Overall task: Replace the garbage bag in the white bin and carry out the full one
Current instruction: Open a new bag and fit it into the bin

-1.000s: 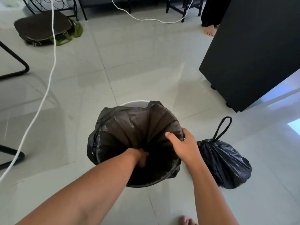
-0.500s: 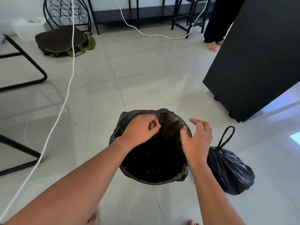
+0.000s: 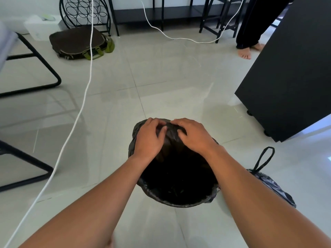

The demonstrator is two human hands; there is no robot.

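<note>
A fresh black garbage bag (image 3: 177, 190) lines the bin on the floor in front of me; its plastic is folded over the whole rim, so the white bin itself is hidden. My left hand (image 3: 148, 138) and my right hand (image 3: 194, 136) sit side by side on the far edge, each pinching the bag's plastic over the rim. The full black bag (image 3: 272, 187), tied, with a drawstring loop sticking up, rests on the floor to the right of the bin.
A black cabinet (image 3: 290, 77) stands at the right. A white cable (image 3: 78, 111) runs across the floor on the left, past black chair legs (image 3: 35, 81). A dark satchel (image 3: 78, 43) lies at the back left. Another person's bare feet (image 3: 247, 51) are at the back right.
My left hand came up out of the bag. Both hands moved from the near and side rim to the far edge and closed on the plastic there. My view tilted up.
</note>
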